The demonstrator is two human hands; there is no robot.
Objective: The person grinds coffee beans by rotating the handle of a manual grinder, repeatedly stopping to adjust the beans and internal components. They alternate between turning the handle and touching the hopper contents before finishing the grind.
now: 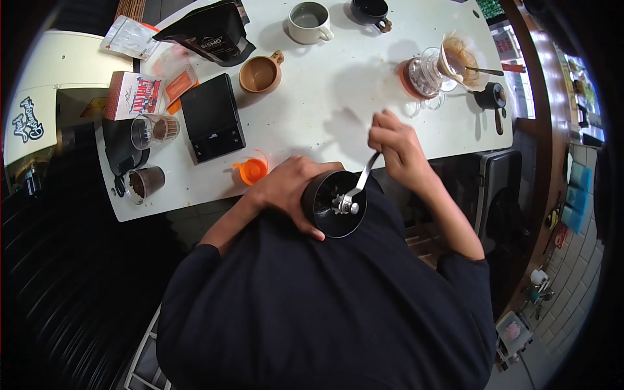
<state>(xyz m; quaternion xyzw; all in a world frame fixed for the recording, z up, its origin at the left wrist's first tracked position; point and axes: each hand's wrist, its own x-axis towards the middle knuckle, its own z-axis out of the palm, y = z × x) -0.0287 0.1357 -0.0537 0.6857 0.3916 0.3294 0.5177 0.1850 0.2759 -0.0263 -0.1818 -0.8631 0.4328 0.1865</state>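
Fig. 1: 1 head cam, fisheye, looks steeply down over wearer's torso at white table (338,97); close range, no 2nd view.

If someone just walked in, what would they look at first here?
Probably the black hand grinder in the middle, held against the person's dark shirt by the left hand, while the right hand grips its silver crank. Next, the glass dripper with its stained filter at the white table's far right.
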